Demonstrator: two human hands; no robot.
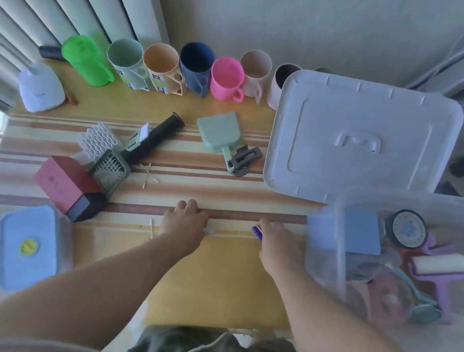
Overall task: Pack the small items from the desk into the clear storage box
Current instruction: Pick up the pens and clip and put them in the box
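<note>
The clear storage box stands at the right, holding a blue pad, a round tin, a lint roller and other small things. Its white lid lies on the desk behind it. My right hand rests on the desk just left of the box, closed on a small purple item. My left hand lies palm down near the desk's middle, fingers curled over something small and pale that I cannot make out. Cotton swabs lie loose on the striped cloth.
A row of coloured cups lines the back edge. A pink-and-red box, green grater, black tube, green dustpan, grey clip, blue-lidded container and white lamp base sit on the desk.
</note>
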